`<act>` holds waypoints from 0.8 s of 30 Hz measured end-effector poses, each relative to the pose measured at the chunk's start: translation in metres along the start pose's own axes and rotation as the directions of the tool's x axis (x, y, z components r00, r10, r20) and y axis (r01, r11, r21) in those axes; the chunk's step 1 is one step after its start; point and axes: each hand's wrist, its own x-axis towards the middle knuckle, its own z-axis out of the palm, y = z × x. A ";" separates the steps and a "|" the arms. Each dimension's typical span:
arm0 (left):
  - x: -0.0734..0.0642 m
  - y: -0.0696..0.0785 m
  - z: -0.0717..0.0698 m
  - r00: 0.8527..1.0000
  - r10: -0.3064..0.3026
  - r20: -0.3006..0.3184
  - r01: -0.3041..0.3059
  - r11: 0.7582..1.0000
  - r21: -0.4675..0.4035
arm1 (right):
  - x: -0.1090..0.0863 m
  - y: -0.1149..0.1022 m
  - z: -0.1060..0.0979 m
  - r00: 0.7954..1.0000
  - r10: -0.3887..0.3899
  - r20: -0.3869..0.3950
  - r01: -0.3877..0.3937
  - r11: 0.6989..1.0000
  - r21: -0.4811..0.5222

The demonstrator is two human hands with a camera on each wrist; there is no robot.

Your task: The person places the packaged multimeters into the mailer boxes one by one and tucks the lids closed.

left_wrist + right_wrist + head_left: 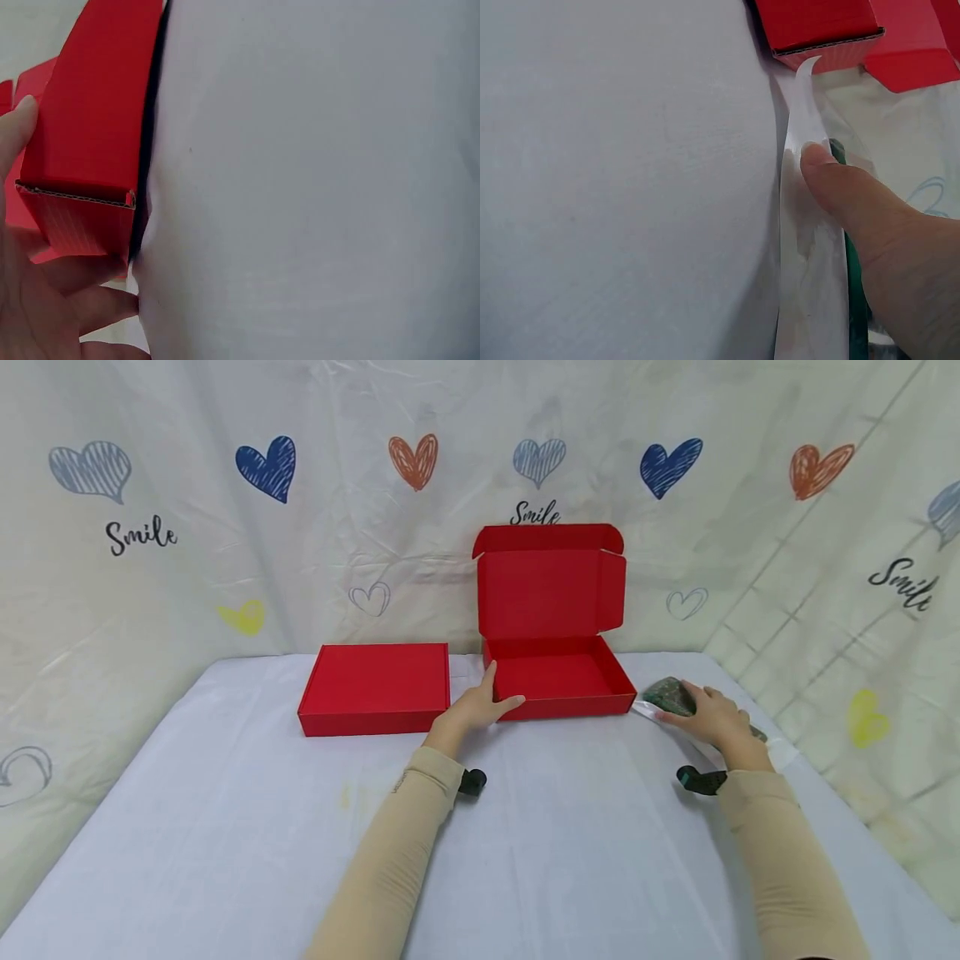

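An open red cardboard box (567, 707) stands at the back of the table with its lid raised. My left hand (474, 708) lies at its front left corner. In the left wrist view, the thumb (24, 120) touches the front wall near its top edge, and the other fingers (97, 307) extend beside the short side wall. To the right of the box, my right hand (708, 717) grips a dark green packet (670, 695) with a whitish side. My right thumb (817, 156) presses on that white side (802, 225); the other fingers are hidden in the right wrist view.
A second red box (378, 689), with its lid down, stands left of the open one. White cloth (562, 827) covers the table. Behind hangs a white curtain (315, 560) printed with hearts, close to the raised lid (551, 593).
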 end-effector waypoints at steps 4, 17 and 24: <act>-0.001 -0.001 0.000 1.000 -0.004 0.005 0.004 1.000 0.002 | -0.004 -0.002 0.001 1.000 0.017 0.010 -0.017 1.000 -0.023; 0.000 -0.008 -0.006 0.999 -0.012 0.042 0.014 0.998 -0.054 | -0.002 -0.002 0.006 0.999 0.030 -0.038 -0.030 0.999 -0.015; 0.000 -0.011 -0.006 0.998 0.009 0.069 -0.004 0.997 -0.078 | -0.002 -0.002 0.008 0.998 0.041 -0.037 -0.042 0.999 -0.021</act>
